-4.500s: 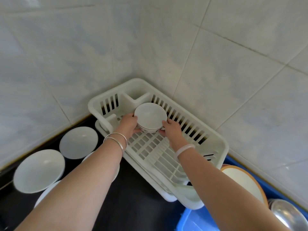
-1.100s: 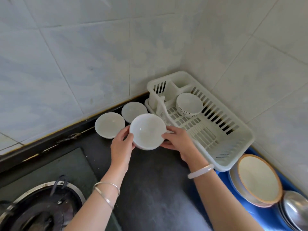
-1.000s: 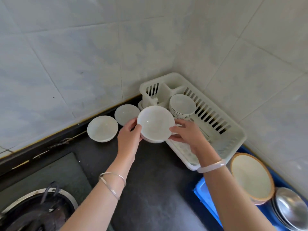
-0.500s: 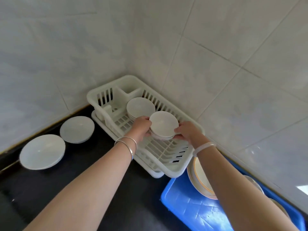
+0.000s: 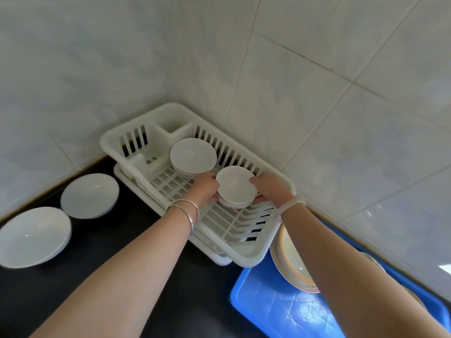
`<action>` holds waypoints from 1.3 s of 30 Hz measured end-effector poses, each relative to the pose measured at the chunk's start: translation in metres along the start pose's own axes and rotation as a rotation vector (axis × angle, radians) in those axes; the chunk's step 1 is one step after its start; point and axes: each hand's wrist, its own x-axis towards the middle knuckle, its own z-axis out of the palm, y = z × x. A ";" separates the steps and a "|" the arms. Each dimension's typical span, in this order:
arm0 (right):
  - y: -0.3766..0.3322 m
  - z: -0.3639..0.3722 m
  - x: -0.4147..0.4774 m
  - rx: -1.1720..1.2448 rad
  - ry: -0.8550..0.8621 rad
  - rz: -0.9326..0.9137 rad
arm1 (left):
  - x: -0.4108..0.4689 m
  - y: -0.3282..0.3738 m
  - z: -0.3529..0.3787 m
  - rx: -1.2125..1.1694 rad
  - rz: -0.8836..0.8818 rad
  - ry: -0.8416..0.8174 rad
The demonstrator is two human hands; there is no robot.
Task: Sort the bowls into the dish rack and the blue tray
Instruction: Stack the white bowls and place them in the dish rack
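Observation:
A white dish rack [image 5: 244,254] sits in the tiled corner. Inside it, a white bowl [image 5: 192,156] stands at the far end. Beside that one, a second white bowl [image 5: 235,185] is gripped from both sides, by my left hand [image 5: 203,189] and my right hand [image 5: 271,189], low over the rack's grid. Two more white bowls [image 5: 89,195] [image 5: 31,236] rest on the dark counter to the left. A blue tray [image 5: 280,311] lies at the lower right, holding an orange-rimmed bowl [image 5: 290,259] partly hidden by my right forearm.
Tiled walls close in behind and right of the rack. A metal bowl's edge [image 5: 373,261] peeks out past my right forearm on the tray. Dark counter [image 5: 146,240] runs between the loose bowls and the rack.
I lifted a bowl off the counter with both hands and carried it right into the rack; it now sits lower, beside the first bowl. Two bowls remain on the counter.

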 end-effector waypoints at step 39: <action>-0.035 0.243 -0.115 -0.019 -0.247 -0.399 | -0.137 -0.163 -0.176 0.197 0.224 0.986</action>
